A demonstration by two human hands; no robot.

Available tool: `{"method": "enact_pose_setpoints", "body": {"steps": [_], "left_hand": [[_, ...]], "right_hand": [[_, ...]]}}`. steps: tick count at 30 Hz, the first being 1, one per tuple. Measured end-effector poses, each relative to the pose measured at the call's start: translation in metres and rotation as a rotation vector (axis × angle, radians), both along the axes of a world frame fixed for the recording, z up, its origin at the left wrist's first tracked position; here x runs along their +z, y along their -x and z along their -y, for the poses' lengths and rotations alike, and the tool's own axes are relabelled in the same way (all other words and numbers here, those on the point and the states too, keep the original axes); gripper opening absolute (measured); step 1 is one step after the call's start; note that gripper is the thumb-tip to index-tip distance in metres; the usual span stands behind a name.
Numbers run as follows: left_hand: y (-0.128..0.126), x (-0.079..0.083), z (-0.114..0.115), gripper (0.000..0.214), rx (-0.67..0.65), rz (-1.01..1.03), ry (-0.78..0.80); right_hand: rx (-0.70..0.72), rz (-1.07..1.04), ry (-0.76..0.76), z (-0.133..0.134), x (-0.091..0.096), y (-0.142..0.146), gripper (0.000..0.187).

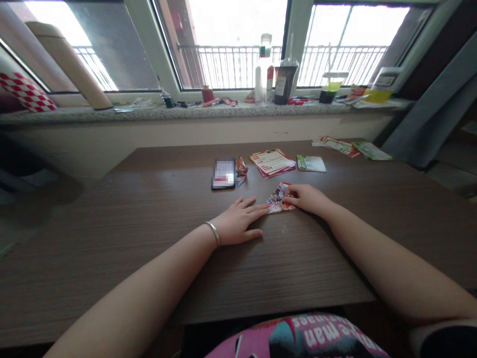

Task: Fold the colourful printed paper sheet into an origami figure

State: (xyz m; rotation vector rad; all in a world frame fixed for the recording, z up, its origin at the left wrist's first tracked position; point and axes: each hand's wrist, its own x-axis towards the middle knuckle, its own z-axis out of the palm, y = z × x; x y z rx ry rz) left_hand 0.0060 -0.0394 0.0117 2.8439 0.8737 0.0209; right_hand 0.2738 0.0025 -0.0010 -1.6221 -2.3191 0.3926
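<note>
A small printed sheet of paper [276,200], colourful and folded to a triangle-like shape, lies on the brown table [167,209]. My left hand [240,221], with a bangle at the wrist, rests flat with fingers spread, its fingertips touching the paper's left corner. At the paper's right side, my right hand [307,198] has its fingers bent and pinched on the edge. Just beyond the left hand sits a folded paper piece [241,171] in red and blue. Beside that piece lies a phone [223,174] with a blurred screen.
Behind the paper are a stack of printed sheets [273,163] and a smaller green-and-white stack [311,163]. More leaflets [346,146] lie at the back right. Bottles, a dark drink cup [285,82] and small items line the windowsill [149,115].
</note>
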Motion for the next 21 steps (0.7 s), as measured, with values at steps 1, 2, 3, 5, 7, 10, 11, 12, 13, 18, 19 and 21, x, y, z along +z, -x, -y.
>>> {"method": "enact_pose_setpoints", "body": {"steps": [1,2,3,5,7,10,11,12,13,18,19,21], "left_hand": [[0.000,0.000,0.001,0.066,-0.002,-0.003,0.001],[0.000,0.000,0.001,0.067,-0.005,-0.005,0.003],[0.000,0.000,0.002,0.067,-0.009,-0.004,0.008],[-0.001,-0.001,0.003,0.067,-0.022,0.003,0.017],[-0.001,-0.001,0.004,0.066,-0.030,0.011,0.026],[-0.001,-0.001,0.005,0.065,-0.036,0.012,0.039],[-0.001,-0.001,0.005,0.065,-0.037,0.011,0.042],[-0.001,-0.001,0.005,0.065,-0.037,0.010,0.044],[-0.002,0.000,0.005,0.065,-0.038,0.009,0.046],[-0.004,0.004,0.005,0.063,-0.032,0.006,0.039],[-0.005,0.004,0.005,0.063,-0.031,0.004,0.036],[-0.006,0.005,0.005,0.063,-0.035,0.004,0.028]], "right_hand": [[0.001,0.000,0.001,-0.001,0.000,-0.002,0.024],[0.003,0.000,0.003,-0.001,-0.001,-0.004,0.024],[0.003,-0.003,0.006,-0.002,-0.001,-0.007,0.024],[0.003,-0.010,0.026,-0.003,-0.001,-0.011,0.024],[-0.001,-0.004,0.047,-0.004,-0.001,-0.014,0.023],[-0.003,0.052,0.048,-0.003,0.002,-0.015,0.022],[-0.006,0.082,0.034,-0.001,0.003,-0.013,0.022],[-0.012,0.114,0.011,0.001,0.005,-0.012,0.022],[-0.014,0.152,-0.020,0.004,0.007,-0.009,0.022],[0.038,0.277,-0.316,0.021,0.016,0.007,0.026],[0.079,0.294,-0.357,0.024,0.018,0.011,0.027],[0.168,0.293,-0.368,0.029,0.021,0.019,0.029]]}}
